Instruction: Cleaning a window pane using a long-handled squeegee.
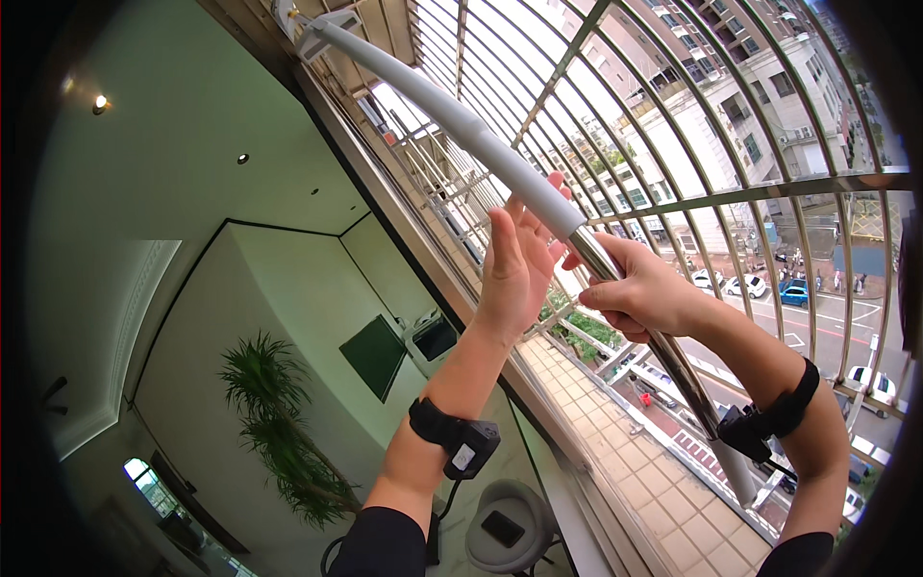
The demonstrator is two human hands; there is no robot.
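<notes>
A long pole (471,130) slants across the view, its upper part a thick grey sleeve and its lower part a shiny metal shaft (687,380). At its far upper end sits a pale flat head (327,34), whose kind I cannot make out. My right hand (639,288) is wrapped round the metal shaft just below the sleeve. My left hand (519,260) is raised beside the sleeve's lower end, thumb and fingers apart. Some of its fingers pass behind the pole; whether they touch it I cannot tell. The shaft's lower end (738,481) reaches past my right forearm.
Metal window bars (731,197) stand close on the right, with a street (769,332) far below. A tiled ledge (625,452) runs inside them. A window frame (538,413) divides it from the room, where a grey stool (505,539) carries a phone and a tall plant (274,423) stands.
</notes>
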